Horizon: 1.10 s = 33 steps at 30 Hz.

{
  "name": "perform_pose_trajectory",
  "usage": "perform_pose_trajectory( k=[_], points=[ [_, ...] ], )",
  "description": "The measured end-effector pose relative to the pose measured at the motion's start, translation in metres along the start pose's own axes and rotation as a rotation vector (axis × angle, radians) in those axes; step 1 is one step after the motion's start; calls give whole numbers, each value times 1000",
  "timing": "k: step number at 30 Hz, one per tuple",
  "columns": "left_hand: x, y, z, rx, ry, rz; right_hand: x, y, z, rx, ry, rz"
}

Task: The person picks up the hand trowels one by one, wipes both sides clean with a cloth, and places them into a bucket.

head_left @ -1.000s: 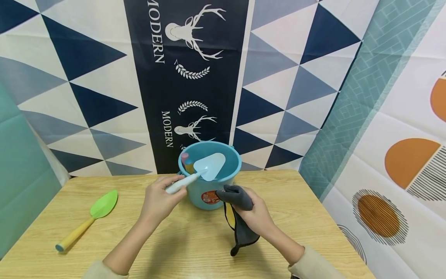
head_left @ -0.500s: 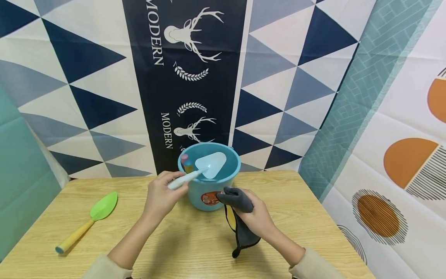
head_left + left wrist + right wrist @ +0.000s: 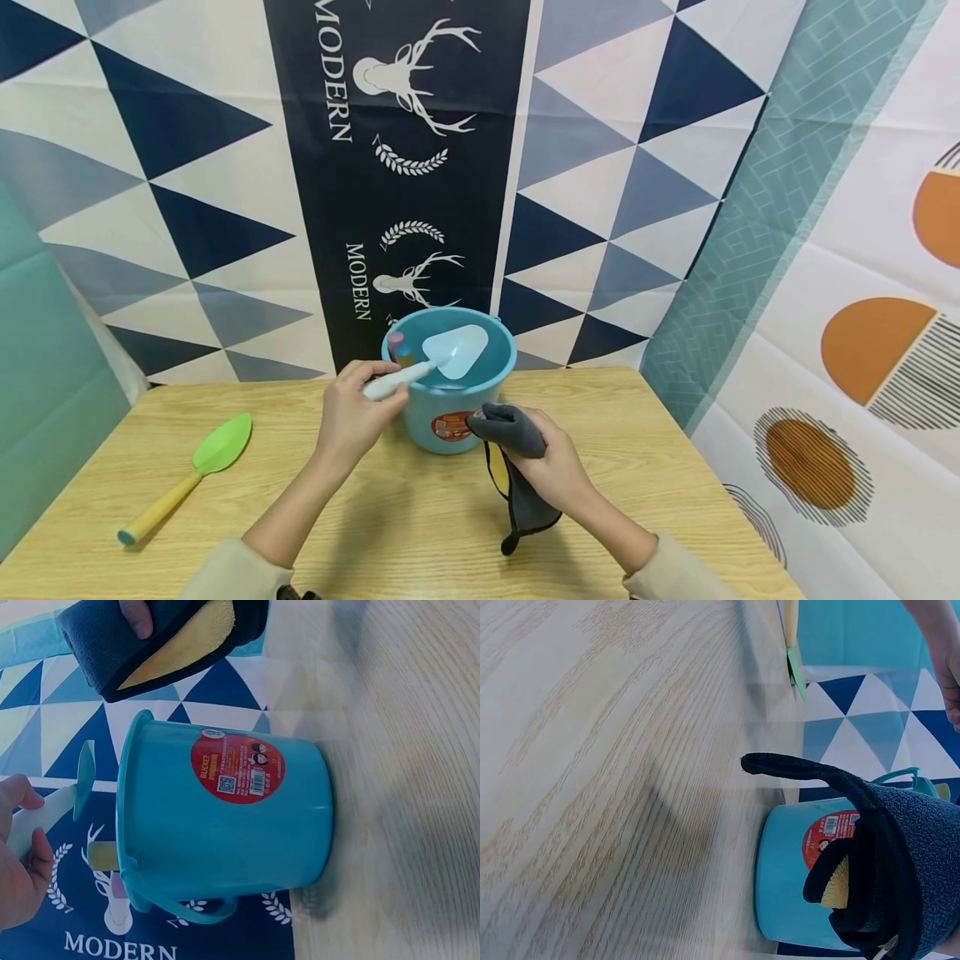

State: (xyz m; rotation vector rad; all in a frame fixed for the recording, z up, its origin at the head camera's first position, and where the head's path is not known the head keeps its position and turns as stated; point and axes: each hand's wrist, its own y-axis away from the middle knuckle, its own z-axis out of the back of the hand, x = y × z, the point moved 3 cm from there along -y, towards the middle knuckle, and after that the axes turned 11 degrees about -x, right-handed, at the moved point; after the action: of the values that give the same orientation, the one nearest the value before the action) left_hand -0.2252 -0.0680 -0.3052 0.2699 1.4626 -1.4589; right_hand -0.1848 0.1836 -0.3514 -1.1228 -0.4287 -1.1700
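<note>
My left hand [image 3: 362, 417] grips the handle of a pale blue-white trowel [image 3: 459, 350], its blade over the mouth of a blue bucket [image 3: 450, 400]. In the left wrist view the trowel blade [image 3: 86, 769] shows just outside the bucket's rim line, above the opening. My right hand [image 3: 551, 458] holds a folded dark grey cloth [image 3: 510, 429] with a yellow inner side, in front of the bucket's right side. One corner of the cloth, with a loop, hangs down. Two handle ends, one pink [image 3: 395, 340] and one yellow-blue [image 3: 405, 354], stick up inside the bucket at the left.
A green trowel with a yellow handle [image 3: 168, 497] lies on the wooden table [image 3: 420, 533] at the left. Behind the bucket rises a wall covering [image 3: 405, 192] with triangles and deer prints. A red label [image 3: 238, 766] is on the bucket's front.
My left hand has shifted slightly right and up with the trowel, whose blade sits a little farther right over the bucket. My right hand and the cloth have hardly moved.
</note>
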Motion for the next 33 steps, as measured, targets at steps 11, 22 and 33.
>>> perform_pose_trajectory(
  k=[11,22,33],
  points=[
    [5,-3,-5,-43,58,29,-1,1,3,-3,4,-6],
    [10,-6,-12,-41,123,45,-3,0,6,-12,14,15],
    [12,-9,-20,-27,167,29,-3,1,7,-4,16,3]
  ],
)
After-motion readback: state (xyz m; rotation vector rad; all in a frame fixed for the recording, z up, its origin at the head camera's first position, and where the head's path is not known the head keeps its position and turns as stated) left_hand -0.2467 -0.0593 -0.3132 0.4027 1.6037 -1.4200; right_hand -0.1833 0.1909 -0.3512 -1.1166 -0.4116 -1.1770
